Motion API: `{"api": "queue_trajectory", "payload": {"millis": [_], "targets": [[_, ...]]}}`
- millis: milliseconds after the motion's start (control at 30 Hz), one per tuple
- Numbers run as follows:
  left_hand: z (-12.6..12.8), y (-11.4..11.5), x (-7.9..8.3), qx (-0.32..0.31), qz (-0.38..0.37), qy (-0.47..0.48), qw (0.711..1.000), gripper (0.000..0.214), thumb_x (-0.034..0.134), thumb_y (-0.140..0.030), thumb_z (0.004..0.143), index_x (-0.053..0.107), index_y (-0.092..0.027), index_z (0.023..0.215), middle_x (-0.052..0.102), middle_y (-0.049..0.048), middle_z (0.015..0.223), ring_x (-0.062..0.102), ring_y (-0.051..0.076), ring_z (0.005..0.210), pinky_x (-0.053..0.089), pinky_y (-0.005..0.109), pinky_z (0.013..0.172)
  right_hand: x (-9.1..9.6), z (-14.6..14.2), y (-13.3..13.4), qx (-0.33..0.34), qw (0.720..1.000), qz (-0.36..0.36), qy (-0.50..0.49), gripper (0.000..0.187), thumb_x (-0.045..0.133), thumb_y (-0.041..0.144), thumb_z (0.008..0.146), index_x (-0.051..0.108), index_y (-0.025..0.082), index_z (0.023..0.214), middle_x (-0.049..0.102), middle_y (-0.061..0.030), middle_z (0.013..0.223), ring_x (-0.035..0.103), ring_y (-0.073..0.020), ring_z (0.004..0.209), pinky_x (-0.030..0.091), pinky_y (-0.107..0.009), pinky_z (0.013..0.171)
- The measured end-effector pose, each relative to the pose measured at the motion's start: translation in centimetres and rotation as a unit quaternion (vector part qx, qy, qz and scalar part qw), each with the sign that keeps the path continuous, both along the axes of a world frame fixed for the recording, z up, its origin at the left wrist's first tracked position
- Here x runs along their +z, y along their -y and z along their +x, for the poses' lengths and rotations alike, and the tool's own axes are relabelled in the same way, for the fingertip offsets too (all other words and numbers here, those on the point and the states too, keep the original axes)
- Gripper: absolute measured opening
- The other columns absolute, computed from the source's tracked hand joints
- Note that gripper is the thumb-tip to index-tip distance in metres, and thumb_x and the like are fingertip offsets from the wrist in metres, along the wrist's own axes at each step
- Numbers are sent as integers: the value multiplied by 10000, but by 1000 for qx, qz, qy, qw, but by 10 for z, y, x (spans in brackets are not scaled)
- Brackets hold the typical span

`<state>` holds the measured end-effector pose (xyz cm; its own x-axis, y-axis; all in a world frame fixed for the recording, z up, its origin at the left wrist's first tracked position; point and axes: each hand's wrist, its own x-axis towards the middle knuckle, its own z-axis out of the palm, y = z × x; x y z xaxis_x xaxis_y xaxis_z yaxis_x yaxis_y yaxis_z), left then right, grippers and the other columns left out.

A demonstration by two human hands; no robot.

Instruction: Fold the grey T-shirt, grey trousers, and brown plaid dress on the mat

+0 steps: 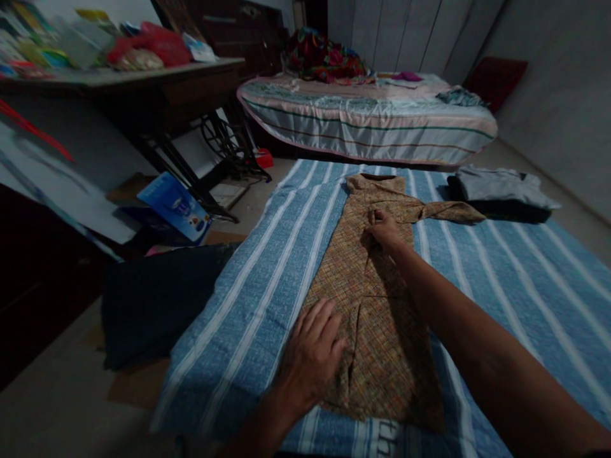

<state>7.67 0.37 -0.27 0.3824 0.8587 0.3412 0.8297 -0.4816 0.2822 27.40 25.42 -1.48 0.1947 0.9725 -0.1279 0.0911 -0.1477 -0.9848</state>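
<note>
A brown checked dress (334, 273) lies lengthwise on a blue striped bedsheet, its neckline at the far end. One sleeve (453, 211) stretches out to the right; I cannot see the other. My right hand (383, 230) pinches the dress's cloth at the upper middle, thumb and fingers closed. Down at the left edge, near the hem, my left hand (315, 350) rests flat with fingers extended, partly on the dress. Creases run through the lower part beside it.
The striped bedsheet (248, 286) covers the surface. Folded clothes (506, 191) are stacked at the far right. Dark folded cloth (157, 299) lies beside the left edge, near a blue box (174, 207). A sewing-machine table (200, 70) and another bed (372, 121) stand beyond.
</note>
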Motion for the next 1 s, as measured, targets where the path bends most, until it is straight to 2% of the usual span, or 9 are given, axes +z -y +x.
{"api": "queue_trajectory", "payload": {"millis": [167,367,433,500,600,667,800,900,1000], "targets": [[-2,5,-4,-7,-72,-78,994,423,501,-334,927,524,-156,1311,486,119,1440,416,283,1344,353,500,1098,-2,5,2,-5,999,20,44,413,605,105,576,579,177,982,568,58,692,534,-106,555,441,-179,493],[0,5,-1,-27,-77,-112,990,431,500,-404,937,525,-241,1335,436,73,1485,340,296,1389,300,525,1107,10,14,24,-4,989,66,136,378,574,100,670,606,194,1034,600,11,755,576,-167,726,471,-254,677],[0,5,-2,-30,-81,-120,989,436,503,-410,935,517,-263,1345,432,61,1488,319,299,1398,286,526,1109,14,12,42,44,964,121,233,289,580,126,720,632,205,993,634,-31,859,580,-202,840,457,-290,765],[0,6,-3,-26,-83,-125,988,456,510,-426,928,503,-278,1360,413,68,1500,308,309,1402,276,531,1110,15,7,62,131,911,183,346,205,549,162,789,642,211,964,650,-61,952,577,-219,899,438,-303,802],[-1,5,-3,-22,-89,-128,988,490,533,-445,911,486,-294,1375,358,97,1529,288,327,1411,270,539,1105,11,0,87,261,825,227,447,189,465,189,870,648,207,910,657,-71,905,583,-208,841,423,-288,756],[-2,4,-2,-24,-99,-132,986,525,546,-445,903,460,-287,1396,333,113,1540,272,336,1418,267,546,1103,8,-1,96,303,793,231,475,205,451,188,881,654,196,862,658,-76,855,582,-207,807,414,-289,730],[-5,-1,1,-20,-135,-119,984,575,442,-459,953,362,-192,1456,394,122,1506,309,292,1408,296,495,1108,8,2,104,316,780,240,484,209,455,189,886,660,187,843,656,-83,854,581,-204,816,412,-285,739],[-6,-2,0,-15,-148,-116,982,485,369,-418,985,452,-168,1393,434,114,1481,345,268,1391,306,475,1109,12,3,115,332,767,258,485,222,447,208,906,659,184,848,650,-85,864,580,-205,830,415,-289,757],[-4,-2,-5,-7,-129,-127,983,442,420,-380,970,496,-189,1362,415,119,1493,326,284,1400,280,510,1115,14,2,133,355,750,273,486,212,452,202,912,657,181,859,652,-83,862,583,-206,831,418,-297,764]]}}
